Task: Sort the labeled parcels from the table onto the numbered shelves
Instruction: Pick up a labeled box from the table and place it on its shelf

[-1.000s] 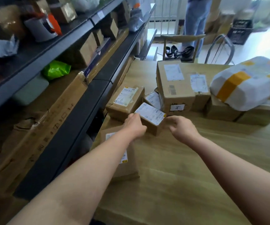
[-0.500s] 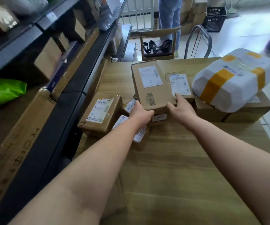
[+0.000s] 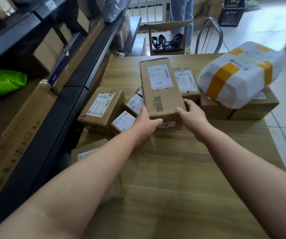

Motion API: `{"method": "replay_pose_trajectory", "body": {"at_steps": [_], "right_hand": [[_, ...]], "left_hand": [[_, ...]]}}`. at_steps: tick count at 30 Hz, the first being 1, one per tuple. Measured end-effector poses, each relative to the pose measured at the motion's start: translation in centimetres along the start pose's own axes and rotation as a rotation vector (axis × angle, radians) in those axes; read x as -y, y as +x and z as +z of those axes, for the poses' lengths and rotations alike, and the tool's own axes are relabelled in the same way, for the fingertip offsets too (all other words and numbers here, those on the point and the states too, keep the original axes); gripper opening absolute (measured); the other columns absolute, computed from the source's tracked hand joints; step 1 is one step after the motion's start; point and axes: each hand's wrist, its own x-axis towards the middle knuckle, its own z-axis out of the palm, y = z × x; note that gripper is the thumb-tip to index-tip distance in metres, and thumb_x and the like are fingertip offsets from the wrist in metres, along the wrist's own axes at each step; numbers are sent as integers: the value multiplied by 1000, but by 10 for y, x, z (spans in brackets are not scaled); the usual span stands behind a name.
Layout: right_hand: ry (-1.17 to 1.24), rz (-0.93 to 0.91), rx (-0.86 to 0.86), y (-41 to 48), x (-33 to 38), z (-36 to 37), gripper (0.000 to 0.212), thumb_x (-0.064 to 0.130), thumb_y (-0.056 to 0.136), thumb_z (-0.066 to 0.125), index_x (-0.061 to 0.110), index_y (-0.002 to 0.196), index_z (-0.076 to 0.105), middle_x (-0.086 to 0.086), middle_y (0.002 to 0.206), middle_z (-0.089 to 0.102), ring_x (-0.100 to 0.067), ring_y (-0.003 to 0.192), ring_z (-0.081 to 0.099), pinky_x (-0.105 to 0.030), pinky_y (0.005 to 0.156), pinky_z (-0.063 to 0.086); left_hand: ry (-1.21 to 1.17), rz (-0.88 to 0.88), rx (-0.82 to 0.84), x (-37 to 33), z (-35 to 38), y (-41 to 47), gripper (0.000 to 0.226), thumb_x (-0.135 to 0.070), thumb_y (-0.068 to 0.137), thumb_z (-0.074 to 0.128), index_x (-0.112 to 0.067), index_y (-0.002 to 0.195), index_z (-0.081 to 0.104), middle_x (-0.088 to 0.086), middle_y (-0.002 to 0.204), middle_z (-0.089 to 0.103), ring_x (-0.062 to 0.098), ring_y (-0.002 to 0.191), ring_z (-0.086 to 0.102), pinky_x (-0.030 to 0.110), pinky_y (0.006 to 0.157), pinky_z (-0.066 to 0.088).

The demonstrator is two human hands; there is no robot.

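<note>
The step in hand appears to be the pick-up of one parcel: a long brown cardboard box [image 3: 161, 90] lies lengthwise away from the person in the middle of the wooden table [image 3: 173, 178], among the other parcels, and both hands hold its near end. The left hand [image 3: 145, 123] grips the near left corner with the thumb laid across the top edge, and the right hand [image 3: 192, 112] wraps the near right corner, thumb on top and fingers curled down the side. Whether the box is already off the table cannot be told. Its white shipping label carries a handwritten "1-8", a printed barcode sits nearer the hands, and a small sticker on the front face reads "10". The next move probably calls for lifting the box clear of its neighbours and carrying it left to the dark metal shelving [image 3: 56, 116], to whichever bay matches 1-8; no shelf number is legible from here. Nearby, a squat brown carton [image 3: 102, 107] is marked "1-6", a small box [image 3: 124, 121] "1-1", and another labelled box [image 3: 187, 81] behind "1-6". A white plastic-wrapped bundle banded with yellow tape [image 3: 233, 80] sits on cartons to the right, its print too small to read. A cardboard sheet [image 3: 26, 135] on the lower shelf bears "X-6".
</note>
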Motion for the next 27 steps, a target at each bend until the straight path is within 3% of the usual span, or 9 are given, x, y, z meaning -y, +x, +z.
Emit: {"method": "replay_pose_trajectory", "body": {"at_steps": [6,13,16,22,25,27], "right_hand": [[74,-64,-8,-41,-16,-18,47,32,90,58,28,136,50,6,124,62,-14,111,58,-35,98,47],[105,-87,25,-110,-41,-36,41,26,89,63,27,129,55,12,113,60,-7,103,56,-28,96,45],[111,-38,18,-144,-61,-38,43,25,83,64,27,125,58,10,118,63,-12,109,58,-34,98,47],[195,93,-4,-218,-99,-30,39,13,80,66,20,118,62,3,112,68,-12,104,63,-35,97,51],[108,203,29,-253,-124,-18,35,10,80,65,15,114,60,1,105,66,-14,93,62,-32,86,53],[28,257,83,-266,-137,-10,42,15,84,65,11,124,54,-1,106,63,-16,91,61,-31,80,51]], "left_hand": [[47,64,-45,-3,11,-47,73,-19,85,68,-25,147,28,-4,134,55,17,123,50,38,108,41],[86,68,-38,20,32,-124,83,-27,77,71,-28,147,27,-5,134,54,16,124,50,40,110,40],[113,56,24,35,44,-157,89,-36,66,69,-30,145,28,-7,133,55,14,123,51,40,109,42],[108,18,126,77,55,-208,69,-20,84,68,-22,142,30,1,134,53,17,122,50,38,107,41],[112,-105,221,104,60,-228,56,-29,90,65,-15,135,36,0,131,53,18,119,51,32,103,42],[158,-149,205,120,69,-235,59,-36,92,61,-11,138,35,3,137,51,21,124,50,35,107,40]]}}
